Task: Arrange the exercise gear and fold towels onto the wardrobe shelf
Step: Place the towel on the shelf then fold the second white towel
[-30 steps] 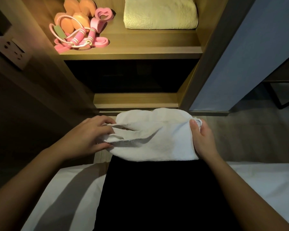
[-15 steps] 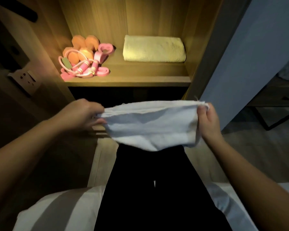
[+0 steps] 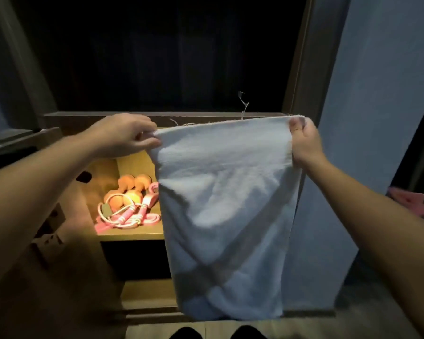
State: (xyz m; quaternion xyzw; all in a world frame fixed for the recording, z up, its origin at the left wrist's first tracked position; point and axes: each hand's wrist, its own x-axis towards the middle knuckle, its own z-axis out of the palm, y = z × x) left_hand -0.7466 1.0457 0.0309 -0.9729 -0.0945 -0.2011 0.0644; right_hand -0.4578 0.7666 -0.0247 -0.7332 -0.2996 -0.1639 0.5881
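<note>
Towel (image 3: 225, 204) hangs at full length between the hands, while a moment ago it was bunched and held low; left hand (image 3: 130, 135) and right hand (image 3: 304, 143) are wide apart, each pinching one top corner. Below the left hand the orange dumbbells (image 3: 130, 185) and pink rope (image 3: 129, 216) already lie on the lit shelf (image 3: 132, 235), so I judge the folding only starts now.

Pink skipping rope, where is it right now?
Head view, left of centre: the rope lies on the lit wardrobe shelf by the orange dumbbells, just left of the hanging white towel.
</note>
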